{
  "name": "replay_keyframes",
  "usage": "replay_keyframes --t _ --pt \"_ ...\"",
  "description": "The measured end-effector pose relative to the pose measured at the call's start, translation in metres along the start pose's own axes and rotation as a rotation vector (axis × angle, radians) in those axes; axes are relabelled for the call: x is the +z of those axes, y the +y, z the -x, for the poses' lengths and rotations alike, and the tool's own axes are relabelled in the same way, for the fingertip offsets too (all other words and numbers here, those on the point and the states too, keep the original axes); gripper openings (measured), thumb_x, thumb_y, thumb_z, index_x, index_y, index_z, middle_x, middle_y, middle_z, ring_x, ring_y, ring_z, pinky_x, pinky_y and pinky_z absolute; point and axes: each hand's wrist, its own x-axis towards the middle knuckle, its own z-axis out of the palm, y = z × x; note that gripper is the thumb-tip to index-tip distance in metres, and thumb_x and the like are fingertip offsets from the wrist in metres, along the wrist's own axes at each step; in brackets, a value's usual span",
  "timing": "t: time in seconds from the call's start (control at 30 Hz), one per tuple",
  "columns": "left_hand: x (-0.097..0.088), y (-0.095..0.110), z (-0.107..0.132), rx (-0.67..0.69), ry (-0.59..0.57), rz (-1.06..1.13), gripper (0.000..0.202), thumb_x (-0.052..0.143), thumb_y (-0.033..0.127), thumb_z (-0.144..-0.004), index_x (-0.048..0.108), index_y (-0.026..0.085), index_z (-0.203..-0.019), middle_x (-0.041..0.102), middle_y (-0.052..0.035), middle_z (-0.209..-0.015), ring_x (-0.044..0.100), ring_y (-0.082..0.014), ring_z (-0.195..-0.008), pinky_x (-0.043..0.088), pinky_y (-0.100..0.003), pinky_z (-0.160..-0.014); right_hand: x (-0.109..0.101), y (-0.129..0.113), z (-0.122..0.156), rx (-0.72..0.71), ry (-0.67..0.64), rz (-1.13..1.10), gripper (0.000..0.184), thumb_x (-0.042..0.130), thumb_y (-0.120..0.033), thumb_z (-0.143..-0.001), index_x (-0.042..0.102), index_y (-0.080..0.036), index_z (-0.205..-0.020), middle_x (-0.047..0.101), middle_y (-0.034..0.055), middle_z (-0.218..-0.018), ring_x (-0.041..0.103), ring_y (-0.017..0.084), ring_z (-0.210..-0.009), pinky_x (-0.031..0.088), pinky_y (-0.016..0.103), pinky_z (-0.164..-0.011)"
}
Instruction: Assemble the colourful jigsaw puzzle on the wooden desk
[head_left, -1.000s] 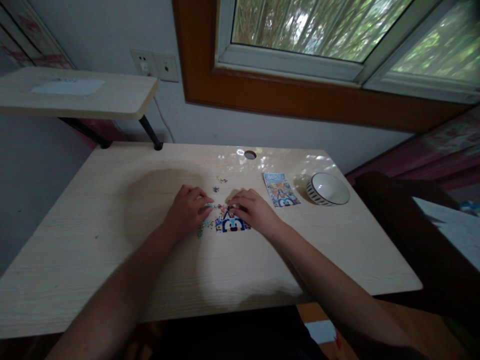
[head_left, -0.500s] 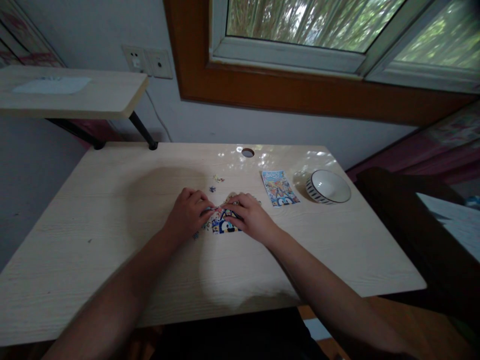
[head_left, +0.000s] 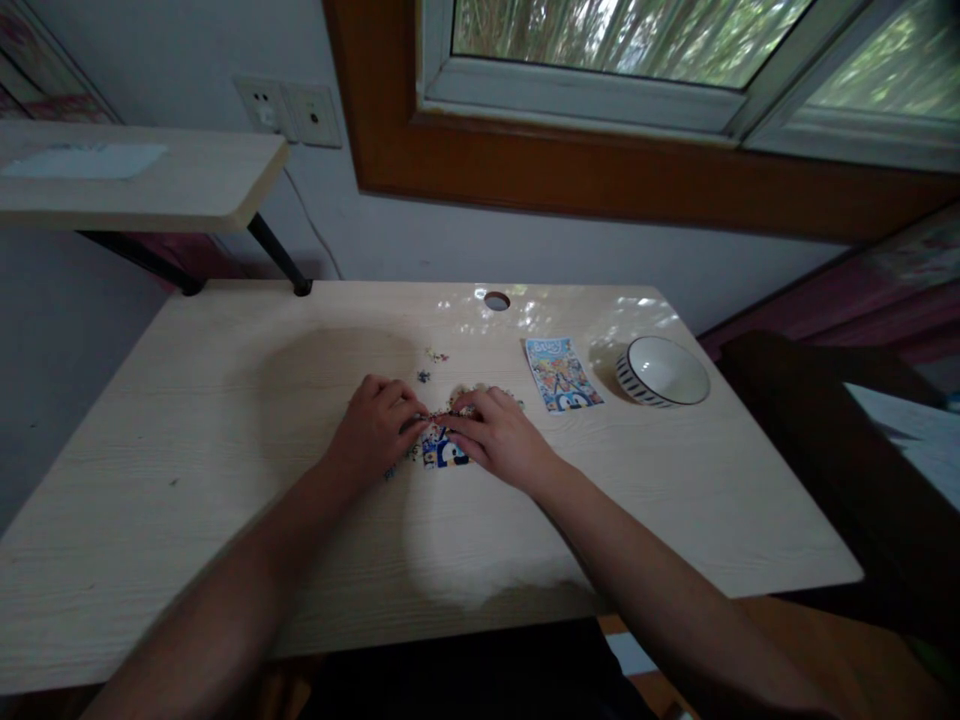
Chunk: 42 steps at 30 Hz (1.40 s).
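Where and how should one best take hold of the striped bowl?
I would probably pinch the bowl by its near rim, right hand coming from above: it stands upright, mouth open, with the picture sheet on its left.

Bare hands [head_left: 501, 438], bare forearms [head_left: 289, 548] narrowing toward the wrists — and plain, near-black clothing [head_left: 465, 675] lower down

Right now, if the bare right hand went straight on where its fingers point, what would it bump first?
Probably the bare left hand, just ahead of the right hand; whether they touch is unclear.
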Motion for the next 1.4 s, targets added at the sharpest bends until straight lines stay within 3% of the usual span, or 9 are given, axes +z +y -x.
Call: replay_keyframes --t 0.6,1.0,1.23,1.4 --pt "-0.01 -0.009 0.008 -0.069 0.079 0.004 0.01 0.071 0.026 -0.092 0.077 0.022 -0.098 0.071 -0.008 -0.102 0.052 -0.0291 -0.104 0.046 -0.048 -0.096 0.003 0.004 0.003 0.041 0.077 -0.115 0.032 0.059 -0.028 -0.102 0.068 -0.025 -0.132 0.066 0.0116 -0.12 0.056 0.028 -0.11 0.049 0.046 -0.095" --pt "-0.012 -0.009 0.008 -0.063 0.088 0.017 0.01 0.067 0.027 -0.095 0.076 0.022 -0.092 0.071 -0.0072 -0.1 0.053 -0.0279 -0.102 0.045 -0.046 -0.095 0.003 0.003 0.004 0.036 0.071 -0.089 0.033 0.06 -0.028 -0.1 0.069 -0.029 -0.131 0.065 0.0102 -0.123 0.054 0.029 -0.112 0.048 0.048 -0.097" --pt "-0.015 -0.008 0.007 -0.007 0.038 0.007 0.011 0.067 0.023 -0.095 0.076 0.023 -0.088 0.073 -0.0059 -0.098 0.056 -0.027 -0.099 0.044 -0.048 -0.095 -0.001 -0.005 0.003 0.04 0.032 0.009 0.035 0.059 -0.038 -0.102 0.068 -0.036 -0.135 0.061 0.007 -0.132 0.049 0.032 -0.118 0.043 0.051 -0.102" --pt "-0.014 -0.008 0.006 -0.01 0.025 0.002 0.014 0.064 0.024 -0.097 0.076 0.023 -0.091 0.073 -0.0065 -0.1 0.057 -0.0264 -0.1 0.043 -0.049 -0.097 -0.002 -0.005 0.003 0.025 0.002 0.044 0.035 0.061 -0.037 -0.101 0.068 -0.038 -0.135 0.061 0.0065 -0.132 0.048 0.032 -0.116 0.042 0.051 -0.099"
